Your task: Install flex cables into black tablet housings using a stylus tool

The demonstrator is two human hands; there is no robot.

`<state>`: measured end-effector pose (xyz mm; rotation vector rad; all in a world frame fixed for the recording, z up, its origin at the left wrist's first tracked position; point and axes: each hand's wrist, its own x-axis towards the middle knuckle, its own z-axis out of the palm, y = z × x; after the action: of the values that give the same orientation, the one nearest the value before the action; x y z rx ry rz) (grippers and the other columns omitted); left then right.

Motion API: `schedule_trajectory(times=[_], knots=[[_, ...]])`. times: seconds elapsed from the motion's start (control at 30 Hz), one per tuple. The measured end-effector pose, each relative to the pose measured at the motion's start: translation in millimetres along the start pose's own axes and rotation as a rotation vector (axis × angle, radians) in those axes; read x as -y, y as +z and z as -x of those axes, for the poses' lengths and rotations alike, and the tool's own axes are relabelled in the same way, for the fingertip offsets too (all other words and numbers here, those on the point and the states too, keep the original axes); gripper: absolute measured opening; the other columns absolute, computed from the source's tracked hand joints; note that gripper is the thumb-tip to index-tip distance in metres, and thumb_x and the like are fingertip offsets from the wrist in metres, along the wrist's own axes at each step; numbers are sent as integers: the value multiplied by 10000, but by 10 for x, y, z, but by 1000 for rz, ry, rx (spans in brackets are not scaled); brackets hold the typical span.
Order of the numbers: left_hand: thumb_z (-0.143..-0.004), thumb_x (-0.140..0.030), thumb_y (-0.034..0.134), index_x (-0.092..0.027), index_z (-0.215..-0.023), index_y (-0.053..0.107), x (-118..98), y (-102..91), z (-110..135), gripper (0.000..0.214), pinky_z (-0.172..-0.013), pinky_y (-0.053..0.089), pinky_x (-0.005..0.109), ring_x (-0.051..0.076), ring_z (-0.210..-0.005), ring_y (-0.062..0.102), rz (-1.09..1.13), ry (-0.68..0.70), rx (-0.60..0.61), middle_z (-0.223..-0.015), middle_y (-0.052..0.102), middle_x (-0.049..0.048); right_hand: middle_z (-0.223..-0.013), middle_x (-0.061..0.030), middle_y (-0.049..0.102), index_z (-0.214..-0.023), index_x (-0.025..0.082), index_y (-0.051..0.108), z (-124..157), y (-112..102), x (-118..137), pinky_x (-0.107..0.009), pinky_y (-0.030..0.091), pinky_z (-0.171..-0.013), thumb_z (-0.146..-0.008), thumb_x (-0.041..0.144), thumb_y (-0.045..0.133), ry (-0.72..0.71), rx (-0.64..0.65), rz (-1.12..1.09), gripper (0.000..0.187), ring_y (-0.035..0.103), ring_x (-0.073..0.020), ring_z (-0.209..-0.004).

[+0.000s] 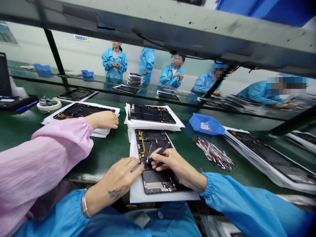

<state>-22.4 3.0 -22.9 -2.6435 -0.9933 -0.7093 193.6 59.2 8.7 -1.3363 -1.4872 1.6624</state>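
An opened tablet housing (pixel 158 179) lies in front of me on white sheets (pixel 137 194), its inner side up. An orange-yellow flex cable (pixel 141 143) runs along its upper left part. My left hand (pixel 120 177) rests at the housing's left edge, thumb and forefinger tips close together; what lies between them, if anything, is hidden. Pinched in my right hand (pixel 172 163) are slim black tweezers (pixel 161 149), pointing down at the housing's middle near my left fingertips. A thin strip cable (pixel 149 151) lies just above the tip.
Behind stands a paper-interleaved tablet stack (pixel 153 113). To the right are a blue bin (pixel 206 124), a heap of strip cables (pixel 214 153) and another stack (pixel 271 154). A co-worker's pink-sleeved arm (pixel 59 144) reaches in from the left. A shelf beam (pixel 158 29) crosses overhead.
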Motion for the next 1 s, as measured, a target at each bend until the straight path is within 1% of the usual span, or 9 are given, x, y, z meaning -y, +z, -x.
schedule_trajectory(times=[0.27, 0.47, 0.6, 0.7, 0.8, 1.0], knots=[[-904, 8, 340, -106, -1116, 581, 29, 51, 2, 340, -757, 553, 327, 224, -952, 639, -72, 47, 9, -1039, 647, 135, -692, -42, 675, -782, 115, 700, 2, 2, 13, -189, 514, -576, -679, 542, 803, 14, 4, -9, 452, 646, -118, -642], [-908, 10, 343, -103, -1090, 578, 57, 65, -8, 318, -734, 546, 318, 219, -910, 634, -79, 82, -35, -1013, 636, 132, -698, -43, 677, -784, 115, 705, -5, 3, 24, -190, 517, -579, -654, 576, 810, 18, 9, -23, 490, 645, -118, -644], [-923, 8, 295, -109, -1038, 590, 56, 67, -35, 338, -697, 535, 302, 206, -853, 629, -81, 105, -64, -963, 640, 116, -705, -43, 681, -786, 119, 695, -7, 3, 28, -185, 518, -573, -655, 547, 811, 10, 15, -41, 462, 654, -122, -652], [-960, -24, 251, -109, -1012, 601, 62, 72, -45, 364, -723, 525, 305, 211, -898, 628, -86, 128, -116, -954, 650, 103, -685, -37, 673, -781, 116, 690, -7, 3, 34, -179, 520, -565, -660, 523, 809, 16, 21, -56, 442, 650, -115, -633], [-987, -50, 231, -112, -1009, 611, 70, 74, -43, 385, -766, 512, 300, 208, -958, 617, -89, 146, -168, -993, 662, 96, -672, -30, 664, -777, 115, 686, -2, 3, 46, -176, 524, -561, -643, 527, 822, 21, 20, -71, 454, 642, -110, -623], [-967, -45, 284, -134, -974, 617, 37, 111, -29, 345, -785, 494, 305, 214, -995, 588, -170, 143, -156, -1003, 651, 100, -656, -21, 652, -769, 119, 672, -18, 27, 21, -188, 536, -548, -672, 510, 795, -36, 6, -36, 421, 637, -112, -604]])
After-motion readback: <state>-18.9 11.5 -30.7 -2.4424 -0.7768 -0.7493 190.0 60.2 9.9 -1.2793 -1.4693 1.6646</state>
